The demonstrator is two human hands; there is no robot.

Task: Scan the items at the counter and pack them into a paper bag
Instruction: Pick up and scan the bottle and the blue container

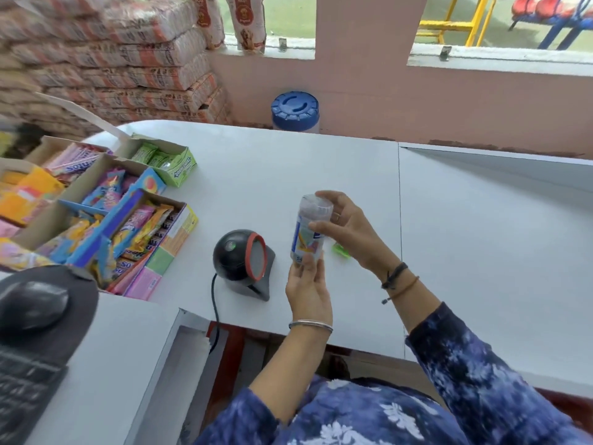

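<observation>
Scan step: both hands, left (308,292) & right (348,232), grip bottle (308,231) beside scanner (245,260); next, prob turn label toward it.

Both hands raised, closed on one clear bottle (308,231).

Left hand (307,292): I see it reaching up from the lower middle, forearm bare, a thin metal bangle at the wrist, fingers pointing away from me, its grip pinching the bottle's lower end. Right hand (346,232): I see it coming in from the right, wrist bent, palm turned left, thumb across the label and the other fingers curled round the capped upper end, a ring on one finger. Two dark cord bands circle the right wrist. Blue-and-white patterned sleeves cover both arms, pushed back toward the elbows.
</observation>
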